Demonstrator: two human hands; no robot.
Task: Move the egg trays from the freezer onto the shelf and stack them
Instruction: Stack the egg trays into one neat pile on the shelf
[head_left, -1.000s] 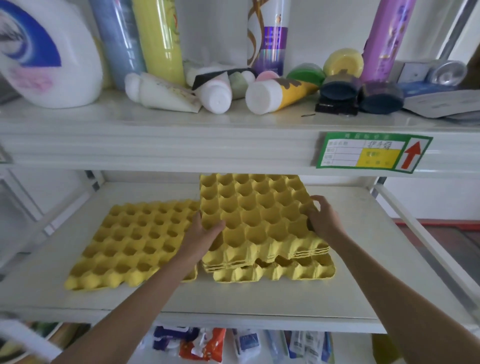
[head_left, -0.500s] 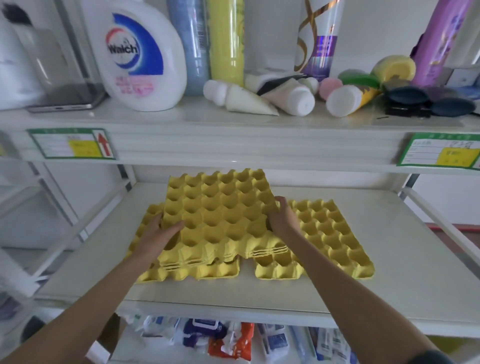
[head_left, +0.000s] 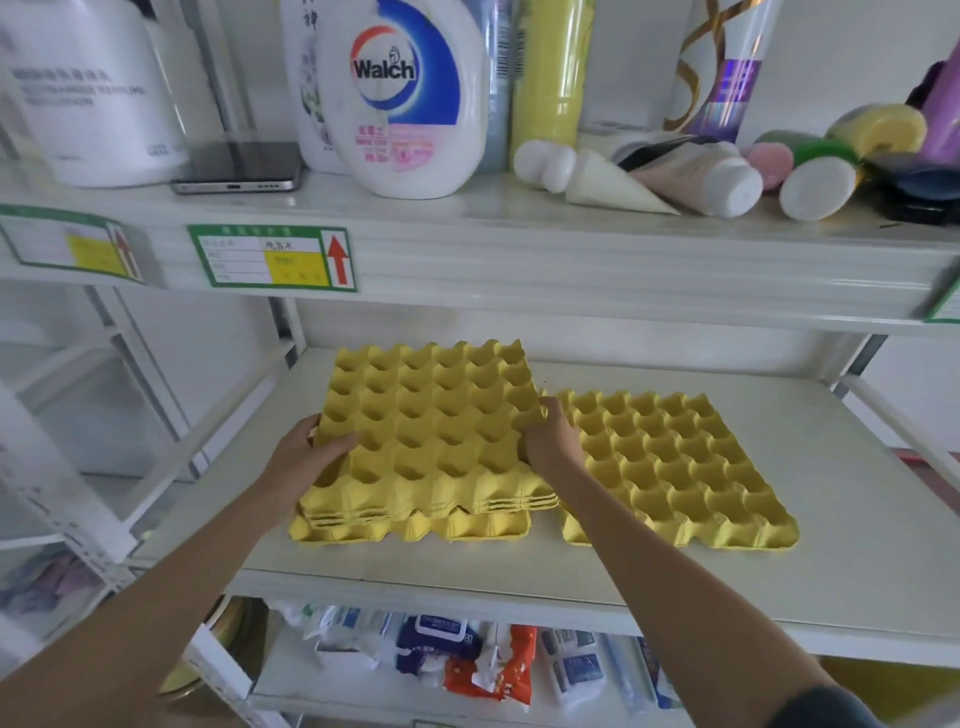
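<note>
A small stack of yellow egg trays (head_left: 431, 431) sits slightly askew on another yellow tray (head_left: 467, 530) at the left of the white middle shelf (head_left: 831, 519). My left hand (head_left: 306, 457) grips the stack's left edge and my right hand (head_left: 550, 441) grips its right edge. The stack's front edge is a little off from the tray below. A single yellow egg tray (head_left: 675, 467) lies flat on the shelf just to the right, close to my right hand. The freezer is out of view.
The upper shelf edge (head_left: 571, 270) overhangs close above, carrying a Walch detergent bottle (head_left: 410, 98), a phone (head_left: 239, 169), tubes (head_left: 691, 182) and a green label (head_left: 272, 257). Packets (head_left: 467, 660) fill the lower shelf. Bare shelf surface lies right of the single tray.
Both hands carried the stack leftwards, off the right-hand tray and onto the left-hand tray. The right-hand tray now lies uncovered. The view has swung left.
</note>
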